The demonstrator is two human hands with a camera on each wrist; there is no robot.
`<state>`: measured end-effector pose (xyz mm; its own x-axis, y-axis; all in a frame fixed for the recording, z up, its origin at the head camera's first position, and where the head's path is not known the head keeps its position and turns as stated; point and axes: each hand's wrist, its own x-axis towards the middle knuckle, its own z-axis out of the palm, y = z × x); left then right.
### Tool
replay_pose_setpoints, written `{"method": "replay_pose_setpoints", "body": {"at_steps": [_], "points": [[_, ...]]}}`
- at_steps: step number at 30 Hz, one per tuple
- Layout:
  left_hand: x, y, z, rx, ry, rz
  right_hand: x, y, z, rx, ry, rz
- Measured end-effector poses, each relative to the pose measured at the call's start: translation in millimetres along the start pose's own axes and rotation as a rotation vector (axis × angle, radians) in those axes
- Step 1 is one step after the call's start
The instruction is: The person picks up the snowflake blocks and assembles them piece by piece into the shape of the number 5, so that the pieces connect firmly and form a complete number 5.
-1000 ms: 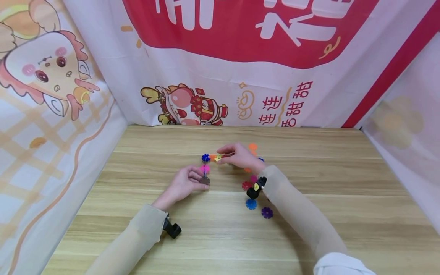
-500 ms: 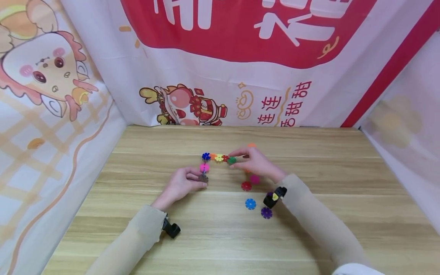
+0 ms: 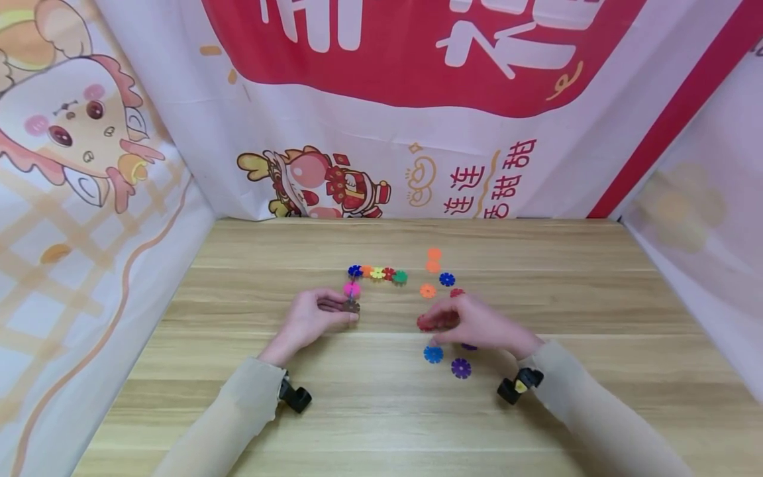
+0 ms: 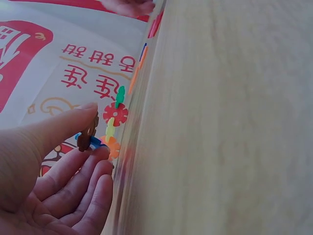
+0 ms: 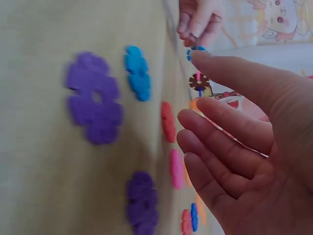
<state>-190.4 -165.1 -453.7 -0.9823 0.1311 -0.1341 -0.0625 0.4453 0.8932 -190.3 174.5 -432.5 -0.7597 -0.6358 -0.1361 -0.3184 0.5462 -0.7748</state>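
My left hand (image 3: 310, 319) pinches a brown notched snowflake disc (image 4: 85, 139) between thumb and fingers. That disc ends a joined chain, which runs back through a pink disc (image 3: 352, 289) to a dark blue disc (image 3: 355, 271). There the chain bends right through orange, yellow (image 3: 377, 273) and red discs to a green disc (image 3: 400, 277). My right hand (image 3: 477, 321) reaches over the loose discs, nothing held, fingers apart and relaxed in the right wrist view. Its fingertips are near a red disc (image 3: 422, 322) and a light blue disc (image 3: 433, 354).
Loose purple discs (image 3: 461, 368) lie by the right hand. Orange discs (image 3: 427, 291), a dark blue disc (image 3: 447, 279) and another red disc (image 3: 457, 293) lie farther back. A printed cloth (image 3: 393, 159) hangs behind the wooden table (image 3: 238, 265).
My right hand has let go of the chain at its green end and moved right and toward me, over the loose discs. The left hand keeps its hold on the brown disc.
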Motion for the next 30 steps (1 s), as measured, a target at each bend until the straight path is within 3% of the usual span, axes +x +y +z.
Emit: {"method": "replay_pose_setpoints", "body": {"at_steps": [8, 16, 24, 30], "points": [[-0.1, -0.3, 0.0, 0.011, 0.022, 0.012, -15.9, 5.1, 15.7, -0.035, 0.008, 0.03], [1.0, 0.0, -0.4, 0.012, 0.039, 0.029, -17.8, 5.0, 21.7, -0.05, 0.004, 0.028], [0.4, -0.2, 0.1, -0.001, 0.038, 0.04, -18.7, 5.0, 21.4, -0.059, 0.018, 0.075], [-0.6, 0.1, 0.0, 0.006, 0.036, 0.035, -17.9, 5.8, 22.9, -0.047, 0.016, 0.055]]}}
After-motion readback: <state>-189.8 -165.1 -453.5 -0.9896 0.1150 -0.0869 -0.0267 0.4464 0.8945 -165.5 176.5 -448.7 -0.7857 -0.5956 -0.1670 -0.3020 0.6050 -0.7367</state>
